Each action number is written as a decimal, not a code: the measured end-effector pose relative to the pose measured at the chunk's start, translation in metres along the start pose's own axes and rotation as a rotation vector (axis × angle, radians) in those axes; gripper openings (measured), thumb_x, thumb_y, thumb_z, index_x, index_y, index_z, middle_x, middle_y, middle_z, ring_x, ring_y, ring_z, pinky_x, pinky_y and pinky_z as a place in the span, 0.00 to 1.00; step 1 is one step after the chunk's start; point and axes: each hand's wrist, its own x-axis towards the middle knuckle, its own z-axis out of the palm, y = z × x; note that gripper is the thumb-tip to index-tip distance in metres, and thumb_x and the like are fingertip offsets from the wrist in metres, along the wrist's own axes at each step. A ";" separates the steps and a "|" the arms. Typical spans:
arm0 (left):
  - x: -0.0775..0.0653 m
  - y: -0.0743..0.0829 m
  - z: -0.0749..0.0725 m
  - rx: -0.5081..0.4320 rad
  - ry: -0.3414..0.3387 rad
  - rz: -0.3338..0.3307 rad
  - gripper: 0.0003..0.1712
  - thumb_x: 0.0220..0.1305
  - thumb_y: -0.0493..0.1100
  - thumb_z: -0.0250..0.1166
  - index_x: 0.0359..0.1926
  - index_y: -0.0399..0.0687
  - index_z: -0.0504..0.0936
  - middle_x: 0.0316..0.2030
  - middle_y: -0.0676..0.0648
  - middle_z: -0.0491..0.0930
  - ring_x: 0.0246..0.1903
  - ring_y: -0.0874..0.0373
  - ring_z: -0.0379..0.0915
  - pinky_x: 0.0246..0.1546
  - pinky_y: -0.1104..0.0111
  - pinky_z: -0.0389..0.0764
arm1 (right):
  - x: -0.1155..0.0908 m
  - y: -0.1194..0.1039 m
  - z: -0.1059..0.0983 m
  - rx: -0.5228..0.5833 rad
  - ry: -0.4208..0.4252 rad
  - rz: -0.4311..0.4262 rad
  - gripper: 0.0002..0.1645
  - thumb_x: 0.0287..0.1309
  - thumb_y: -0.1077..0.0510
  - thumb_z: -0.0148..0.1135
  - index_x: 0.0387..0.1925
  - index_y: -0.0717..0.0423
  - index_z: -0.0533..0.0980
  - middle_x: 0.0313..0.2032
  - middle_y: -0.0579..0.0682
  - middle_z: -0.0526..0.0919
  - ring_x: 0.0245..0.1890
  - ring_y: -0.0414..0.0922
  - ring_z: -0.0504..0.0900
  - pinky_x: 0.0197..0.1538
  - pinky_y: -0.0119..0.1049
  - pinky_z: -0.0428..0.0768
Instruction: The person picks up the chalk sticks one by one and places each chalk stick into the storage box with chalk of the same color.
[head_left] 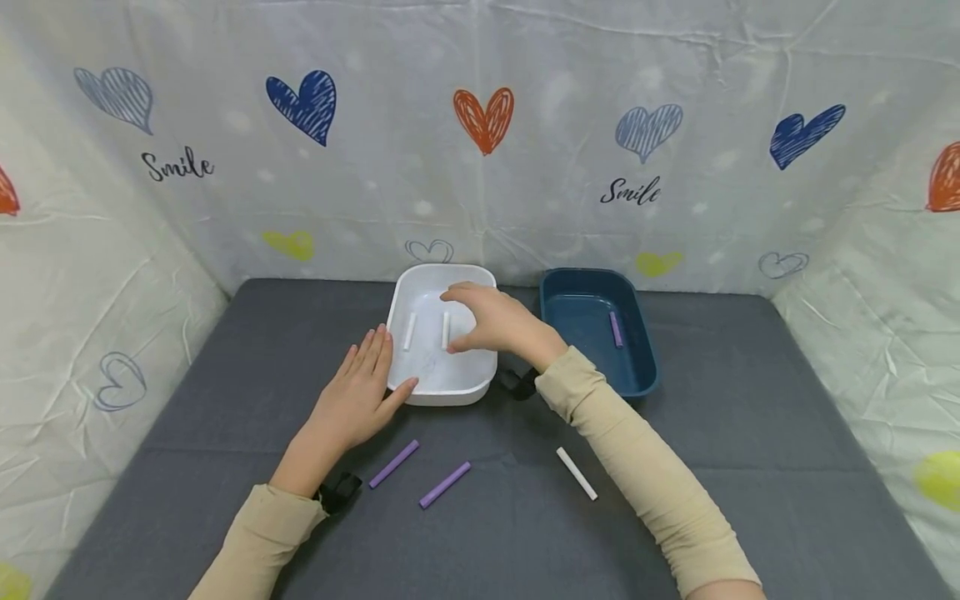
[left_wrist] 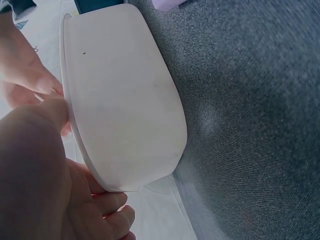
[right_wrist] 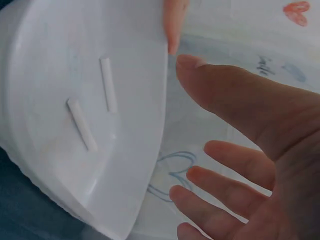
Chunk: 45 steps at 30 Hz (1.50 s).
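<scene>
Head view, from the left: the left hand (head_left: 356,400) lies against the white tray (head_left: 442,377), fingers nearly straight, gripping nothing. Two purple sticks (head_left: 393,464) lie nearer on the bench (head_left: 495,550); two white sticks (head_left: 408,332) sit inside the tray. The right hand (head_left: 501,321) hovers over them, fingers spread, empty — probably a placing step at release, so the next move calls for lifting clear. Rightward: a loose white stick (head_left: 577,473), then the blue tray (head_left: 577,337) — one purple stick (head_left: 616,329) inside.

Two sticks (head_left: 446,331) in left tray (head_left: 442,371), right tray (head_left: 579,333) beside
</scene>
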 end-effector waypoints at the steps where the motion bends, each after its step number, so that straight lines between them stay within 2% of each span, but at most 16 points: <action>1: 0.000 0.000 0.000 0.001 0.000 -0.001 0.50 0.76 0.63 0.46 0.75 0.27 0.41 0.76 0.31 0.38 0.76 0.39 0.34 0.73 0.46 0.42 | -0.005 0.000 -0.002 -0.002 0.011 -0.005 0.45 0.54 0.46 0.74 0.71 0.50 0.67 0.72 0.49 0.65 0.71 0.47 0.63 0.68 0.45 0.68; 7: 0.001 -0.001 0.002 0.003 0.005 -0.001 0.50 0.76 0.63 0.46 0.75 0.27 0.41 0.76 0.31 0.38 0.76 0.39 0.34 0.73 0.46 0.42 | -0.033 0.006 -0.009 0.070 0.084 -0.081 0.42 0.55 0.48 0.74 0.69 0.53 0.70 0.68 0.49 0.70 0.67 0.46 0.68 0.65 0.43 0.71; 14: 0.001 -0.002 0.003 -0.007 0.012 -0.002 0.50 0.76 0.64 0.46 0.75 0.27 0.41 0.76 0.31 0.38 0.76 0.39 0.34 0.74 0.47 0.41 | -0.061 0.013 -0.012 0.171 0.167 -0.215 0.39 0.54 0.51 0.75 0.66 0.56 0.72 0.65 0.49 0.75 0.65 0.44 0.71 0.66 0.42 0.70; 25: 0.000 -0.001 0.002 -0.017 0.013 0.004 0.50 0.76 0.64 0.46 0.75 0.27 0.41 0.76 0.31 0.38 0.76 0.40 0.33 0.74 0.47 0.41 | -0.098 0.021 -0.010 0.242 0.235 -0.314 0.40 0.51 0.53 0.78 0.65 0.56 0.74 0.63 0.47 0.76 0.64 0.41 0.73 0.65 0.40 0.72; 32: 0.001 0.000 0.002 -0.023 0.010 0.004 0.50 0.76 0.63 0.46 0.75 0.27 0.41 0.76 0.32 0.38 0.76 0.40 0.33 0.74 0.47 0.41 | -0.124 0.029 -0.008 0.291 0.249 -0.332 0.40 0.52 0.52 0.77 0.66 0.51 0.73 0.65 0.43 0.75 0.66 0.39 0.70 0.66 0.41 0.70; 38: 0.001 -0.001 0.002 -0.019 0.005 0.003 0.50 0.76 0.64 0.45 0.76 0.28 0.40 0.76 0.32 0.37 0.76 0.40 0.33 0.74 0.48 0.40 | -0.149 0.037 -0.002 0.319 0.254 -0.344 0.39 0.53 0.53 0.76 0.66 0.50 0.72 0.66 0.47 0.74 0.66 0.43 0.71 0.66 0.44 0.71; 45: 0.000 -0.002 0.002 -0.019 0.010 0.007 0.50 0.76 0.64 0.45 0.76 0.27 0.40 0.76 0.32 0.37 0.76 0.40 0.33 0.74 0.48 0.40 | -0.178 0.050 0.011 0.333 0.226 -0.321 0.39 0.54 0.51 0.76 0.67 0.47 0.72 0.66 0.44 0.73 0.67 0.43 0.70 0.66 0.40 0.70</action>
